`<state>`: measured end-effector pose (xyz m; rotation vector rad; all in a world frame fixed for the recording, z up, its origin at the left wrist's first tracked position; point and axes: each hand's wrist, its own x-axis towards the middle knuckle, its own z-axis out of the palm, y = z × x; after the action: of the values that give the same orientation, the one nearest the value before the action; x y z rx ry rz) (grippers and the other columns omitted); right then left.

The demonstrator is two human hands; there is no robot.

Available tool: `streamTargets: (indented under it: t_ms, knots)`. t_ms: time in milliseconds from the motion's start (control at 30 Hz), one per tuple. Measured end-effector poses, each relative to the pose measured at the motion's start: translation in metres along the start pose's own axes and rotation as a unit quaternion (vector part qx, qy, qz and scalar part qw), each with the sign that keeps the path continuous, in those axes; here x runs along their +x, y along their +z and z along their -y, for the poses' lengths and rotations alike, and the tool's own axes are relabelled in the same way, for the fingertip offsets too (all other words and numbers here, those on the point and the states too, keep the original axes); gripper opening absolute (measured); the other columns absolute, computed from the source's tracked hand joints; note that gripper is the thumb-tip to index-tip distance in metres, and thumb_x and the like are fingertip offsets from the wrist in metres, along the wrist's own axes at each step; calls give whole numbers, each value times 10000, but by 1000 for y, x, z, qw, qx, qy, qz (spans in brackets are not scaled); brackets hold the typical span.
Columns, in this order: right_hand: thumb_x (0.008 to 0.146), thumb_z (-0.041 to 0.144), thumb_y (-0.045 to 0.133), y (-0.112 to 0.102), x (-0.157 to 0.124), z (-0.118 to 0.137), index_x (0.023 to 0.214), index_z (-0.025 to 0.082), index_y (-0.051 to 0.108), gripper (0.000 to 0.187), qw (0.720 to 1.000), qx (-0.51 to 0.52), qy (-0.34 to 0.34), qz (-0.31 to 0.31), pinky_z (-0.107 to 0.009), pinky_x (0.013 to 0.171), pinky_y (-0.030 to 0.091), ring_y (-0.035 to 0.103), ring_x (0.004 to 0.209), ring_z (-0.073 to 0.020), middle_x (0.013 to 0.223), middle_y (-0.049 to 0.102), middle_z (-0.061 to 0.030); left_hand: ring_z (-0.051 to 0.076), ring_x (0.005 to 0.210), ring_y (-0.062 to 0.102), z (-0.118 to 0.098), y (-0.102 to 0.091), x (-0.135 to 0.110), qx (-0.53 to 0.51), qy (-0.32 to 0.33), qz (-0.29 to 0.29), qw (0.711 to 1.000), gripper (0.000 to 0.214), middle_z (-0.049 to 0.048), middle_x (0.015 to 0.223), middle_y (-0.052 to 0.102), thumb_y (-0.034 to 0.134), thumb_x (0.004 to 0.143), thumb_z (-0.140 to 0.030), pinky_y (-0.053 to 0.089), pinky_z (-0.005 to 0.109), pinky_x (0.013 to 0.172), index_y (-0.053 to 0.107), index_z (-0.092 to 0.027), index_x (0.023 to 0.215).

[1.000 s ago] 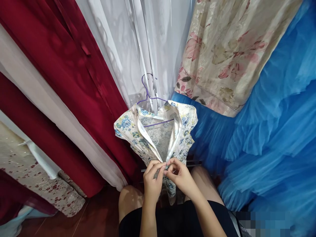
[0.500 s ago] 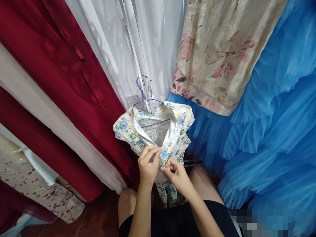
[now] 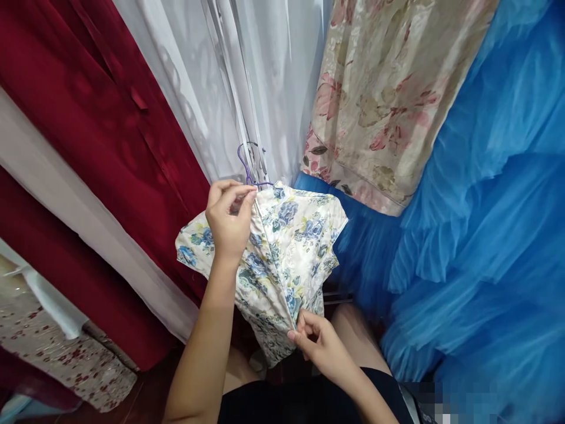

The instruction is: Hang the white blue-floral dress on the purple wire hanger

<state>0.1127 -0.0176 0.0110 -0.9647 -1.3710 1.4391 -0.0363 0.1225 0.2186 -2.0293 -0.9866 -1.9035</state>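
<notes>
A white dress (image 3: 309, 235) with blue flowers, yellow-green leaves and short cap sleeves hangs in front of me on a purple hanger (image 3: 245, 168). A closed zipper line runs down its upper part. At the neck, my left hand (image 3: 229, 221) is pinched at the top end of the zipper (image 3: 268, 238); the pull itself is hidden by the fingers. Lower down, my right hand (image 3: 320, 341) pinches the dress fabric by the zipper's bottom end. The cloth between both hands is drawn taut. The collar covers most of the hanger.
Long red (image 3: 110, 153) and white gowns (image 3: 194, 88) hang to the left and behind. A beige floral garment (image 3: 379, 112) hangs at the upper right, beside a ruffled blue tulle skirt (image 3: 463, 253). A sequined cloth (image 3: 57, 353) hangs at the lower left. My knees are below the dress.
My left hand has slid from the chest up to the neck, and the front opening has closed along the zipper. My right hand has moved slightly down, still pinching the fabric.
</notes>
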Motion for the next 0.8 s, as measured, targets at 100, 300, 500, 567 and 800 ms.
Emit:
streamTargets:
  t_ms: [100,300,500,567,800]
  knots:
    - [911,428,633,-4,2,1,768,205,513,291,999,-43,-8,-23,-243,540,308,429,535,-117,562,441,59,152,896,608,-1,-3,-10,4,15,10,1000,111,48,971,603,659,904,-220,540,274,758,753,-203,959]
    - [933,455,595,-13,26,39,1005,213,638,256,995,-40,-74,-60,-259,534,342,455,529,-134,550,426,63,155,878,654,6,-8,-27,-6,49,11,999,106,32,910,688,659,904,-183,543,324,833,748,-205,958]
    - [973,421,537,-20,86,130,1284,239,626,371,960,-61,-257,-97,-278,557,392,500,555,-140,599,515,38,156,883,689,15,-9,-31,-10,62,7,998,113,42,928,737,666,901,-183,564,317,829,752,-203,971]
    - [985,396,519,-20,110,154,1307,246,621,370,941,-100,-311,-88,-275,578,398,491,565,-129,617,517,40,154,874,698,16,-8,-33,-16,72,5,997,113,42,926,745,673,895,-179,570,312,819,752,-203,972]
    - [942,356,608,-17,155,160,948,178,688,195,905,-161,-382,-94,-254,553,340,442,568,-101,648,551,30,149,821,707,23,-2,-44,-67,91,-14,994,71,44,881,751,710,854,-132,581,289,775,738,-178,900]
